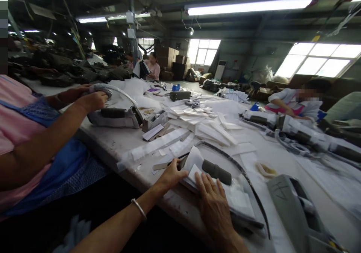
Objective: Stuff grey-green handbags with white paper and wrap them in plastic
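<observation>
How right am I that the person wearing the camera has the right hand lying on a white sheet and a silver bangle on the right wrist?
Not quite: the head view shows the silver bangle on the left wrist. The right hand does lie on a white sheet.

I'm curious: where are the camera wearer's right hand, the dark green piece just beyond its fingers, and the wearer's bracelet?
Right hand (212, 203): head view, back of the hand.
Dark green piece (216, 172): head view, middle of its upper side.
Bracelet (139, 209): head view, outer face of the band.
</observation>
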### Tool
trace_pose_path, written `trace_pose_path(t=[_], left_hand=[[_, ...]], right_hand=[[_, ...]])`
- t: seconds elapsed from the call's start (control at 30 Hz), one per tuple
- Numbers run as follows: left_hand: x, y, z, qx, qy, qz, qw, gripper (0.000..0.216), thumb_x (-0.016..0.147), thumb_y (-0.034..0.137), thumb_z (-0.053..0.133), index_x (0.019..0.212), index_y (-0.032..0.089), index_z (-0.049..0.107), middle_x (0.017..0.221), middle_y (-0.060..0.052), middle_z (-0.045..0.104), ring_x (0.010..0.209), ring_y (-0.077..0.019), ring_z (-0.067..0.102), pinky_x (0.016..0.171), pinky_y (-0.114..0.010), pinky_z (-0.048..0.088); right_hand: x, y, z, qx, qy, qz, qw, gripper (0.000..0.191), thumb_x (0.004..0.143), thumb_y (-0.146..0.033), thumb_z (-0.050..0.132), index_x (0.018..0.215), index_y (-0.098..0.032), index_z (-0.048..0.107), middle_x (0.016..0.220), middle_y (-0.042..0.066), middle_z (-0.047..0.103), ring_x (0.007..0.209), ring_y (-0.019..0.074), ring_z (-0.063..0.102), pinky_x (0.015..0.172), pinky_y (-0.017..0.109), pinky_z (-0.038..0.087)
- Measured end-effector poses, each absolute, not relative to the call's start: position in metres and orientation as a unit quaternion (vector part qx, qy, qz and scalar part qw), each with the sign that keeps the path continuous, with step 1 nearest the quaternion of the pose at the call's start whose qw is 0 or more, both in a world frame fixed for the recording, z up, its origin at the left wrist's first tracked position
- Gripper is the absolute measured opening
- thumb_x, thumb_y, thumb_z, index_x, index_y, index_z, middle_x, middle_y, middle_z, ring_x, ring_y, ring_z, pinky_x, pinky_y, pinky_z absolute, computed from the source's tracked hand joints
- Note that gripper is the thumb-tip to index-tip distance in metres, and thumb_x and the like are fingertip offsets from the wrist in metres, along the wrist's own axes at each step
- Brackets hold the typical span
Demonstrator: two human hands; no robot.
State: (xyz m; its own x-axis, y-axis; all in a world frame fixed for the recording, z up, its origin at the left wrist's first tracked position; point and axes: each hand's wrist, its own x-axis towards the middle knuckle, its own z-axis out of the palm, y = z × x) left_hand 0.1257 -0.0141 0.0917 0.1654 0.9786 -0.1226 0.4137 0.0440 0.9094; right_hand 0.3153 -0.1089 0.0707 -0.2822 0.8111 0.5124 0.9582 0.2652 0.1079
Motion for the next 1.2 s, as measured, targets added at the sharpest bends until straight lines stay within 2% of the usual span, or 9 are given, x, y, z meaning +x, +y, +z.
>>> trace_pose_path(t=[0.1,0.23,0.3,0.4,0.47,0.67,0.8,0.97,1.2], left_hand=[[0.122,-0.017,0.091,0.628,0.546,0.292,0.472,0.068,0.068,0.037,0.074,0.127,0.012,0.05,0.118,-0.015,0.066,0.109,-0.0308,0.062,0.094,-0.039,0.048],[0.122,-0.001,0.107,0.676,0.526,0.266,0.442,0.066,0.076,0.052,0.071,0.126,0.015,0.051,0.119,-0.016,0.064,0.106,-0.0308,0.064,0.087,-0.039,0.052],[0.13,0.007,0.126,0.743,0.528,0.278,0.301,0.053,0.079,0.051,0.071,0.116,0.017,0.057,0.114,-0.014,0.065,0.104,-0.0305,0.064,0.084,-0.039,0.053],[0.151,0.014,0.157,0.825,0.474,0.305,0.043,0.029,0.083,0.036,0.071,0.105,0.019,0.062,0.111,-0.012,0.063,0.108,-0.0307,0.06,0.091,-0.042,0.049],[0.164,0.019,0.167,0.873,0.388,0.295,-0.015,0.02,0.088,0.027,0.065,0.106,0.019,0.062,0.111,-0.01,0.064,0.108,-0.0274,0.059,0.094,-0.04,0.047],[0.183,0.043,0.126,0.947,0.279,0.159,-0.018,0.013,0.094,0.023,0.054,0.093,0.016,0.066,0.094,-0.01,0.068,0.096,-0.0251,0.061,0.097,-0.043,0.041],[0.182,0.057,0.103,0.948,0.271,0.165,-0.014,0.018,0.095,0.029,0.053,0.099,0.018,0.067,0.103,-0.01,0.066,0.104,-0.0264,0.058,0.098,-0.045,0.039],[0.182,0.063,0.106,0.961,0.244,0.131,-0.013,0.02,0.095,0.03,0.054,0.107,0.019,0.066,0.111,-0.01,0.066,0.114,-0.0274,0.053,0.1,-0.044,0.035],[0.188,0.07,0.107,0.958,0.247,0.145,0.033,0.019,0.096,0.027,0.052,0.095,0.021,0.07,0.103,-0.006,0.068,0.095,-0.0236,0.059,0.089,-0.038,0.038]], right_hand=[[0.318,-0.116,0.073,-0.562,-0.782,-0.196,0.182,0.066,0.086,0.0,0.038,0.148,-0.024,0.041,0.143,0.006,0.055,0.132,0.0243,0.047,0.112,0.048,0.029],[0.317,-0.119,0.082,-0.572,-0.787,-0.164,0.164,0.061,0.088,-0.003,0.04,0.146,-0.022,0.044,0.142,0.009,0.055,0.132,0.0271,0.047,0.112,0.051,0.031],[0.317,-0.119,0.085,-0.578,-0.787,-0.152,0.155,0.058,0.09,-0.005,0.041,0.146,-0.021,0.044,0.143,0.01,0.055,0.133,0.0283,0.046,0.112,0.053,0.03],[0.316,-0.119,0.088,-0.585,-0.786,-0.141,0.142,0.056,0.093,-0.008,0.042,0.147,-0.021,0.043,0.144,0.011,0.053,0.133,0.029,0.046,0.113,0.053,0.029],[0.315,-0.12,0.09,-0.588,-0.787,-0.132,0.134,0.055,0.094,-0.009,0.041,0.148,-0.021,0.043,0.145,0.011,0.053,0.134,0.0293,0.045,0.114,0.054,0.028],[0.312,-0.12,0.092,-0.601,-0.782,-0.106,0.13,0.051,0.096,-0.013,0.042,0.146,-0.021,0.045,0.145,0.011,0.052,0.135,0.0292,0.043,0.115,0.053,0.024],[0.312,-0.118,0.092,-0.604,-0.781,-0.094,0.125,0.05,0.097,-0.013,0.042,0.146,-0.021,0.045,0.144,0.011,0.053,0.134,0.0293,0.043,0.115,0.053,0.023],[0.313,-0.119,0.092,-0.602,-0.783,-0.096,0.125,0.051,0.096,-0.012,0.042,0.146,-0.02,0.044,0.144,0.012,0.052,0.135,0.0293,0.043,0.115,0.053,0.023],[0.313,-0.119,0.093,-0.601,-0.784,-0.094,0.124,0.053,0.095,-0.011,0.042,0.147,-0.021,0.043,0.145,0.011,0.052,0.135,0.0285,0.042,0.115,0.052,0.022]])
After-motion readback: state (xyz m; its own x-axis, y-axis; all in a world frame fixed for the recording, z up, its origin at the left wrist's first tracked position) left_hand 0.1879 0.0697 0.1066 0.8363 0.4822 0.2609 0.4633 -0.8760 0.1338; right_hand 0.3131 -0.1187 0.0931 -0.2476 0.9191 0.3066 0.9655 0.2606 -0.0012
